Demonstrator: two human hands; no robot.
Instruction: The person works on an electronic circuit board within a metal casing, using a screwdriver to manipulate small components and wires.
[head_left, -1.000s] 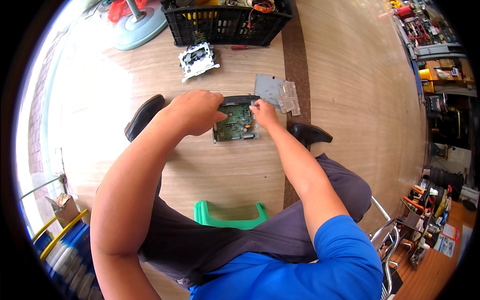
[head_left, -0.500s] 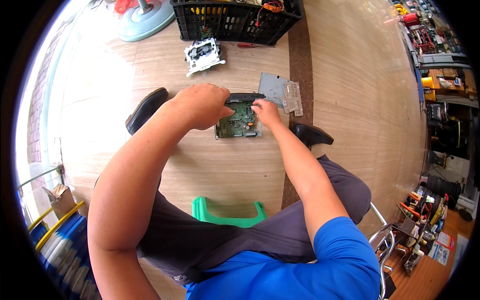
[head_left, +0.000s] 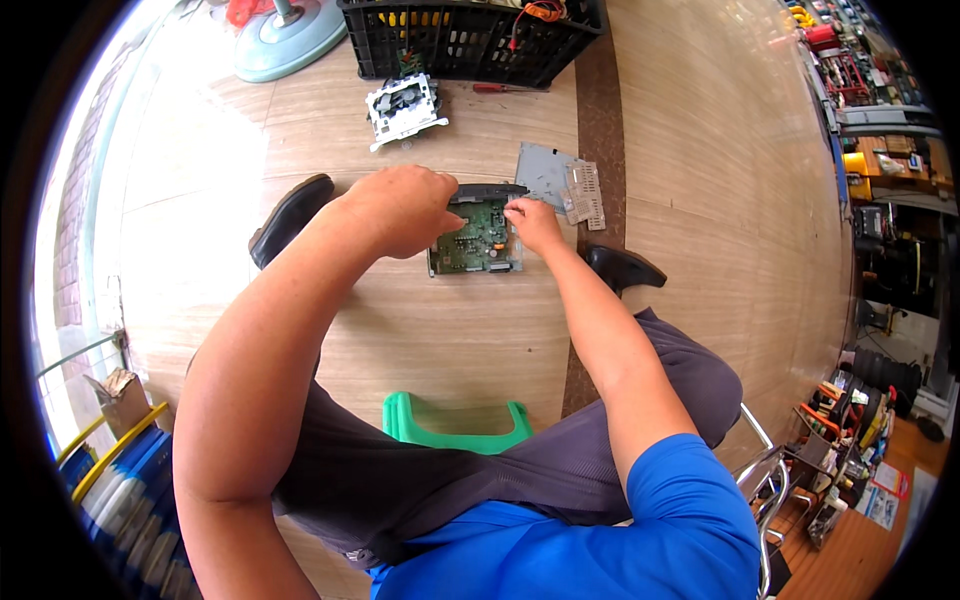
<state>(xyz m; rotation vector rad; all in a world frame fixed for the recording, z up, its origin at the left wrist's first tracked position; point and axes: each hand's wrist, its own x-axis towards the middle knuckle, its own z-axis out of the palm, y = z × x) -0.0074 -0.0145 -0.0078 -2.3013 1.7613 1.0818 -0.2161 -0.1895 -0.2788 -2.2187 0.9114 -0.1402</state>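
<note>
I hold both arms out in front of me, hands close together but apart. My left arm is bent at the elbow, its forearm slanting up and to the right. My left hand is turned back upward, the wrist level with the knuckles, the thumb pointing right and the other fingers curling over, their tips mostly hidden. My right arm reaches up and leftward, straighter. My right hand has its thumb and fingertips drawn close together, pointing left.
</note>
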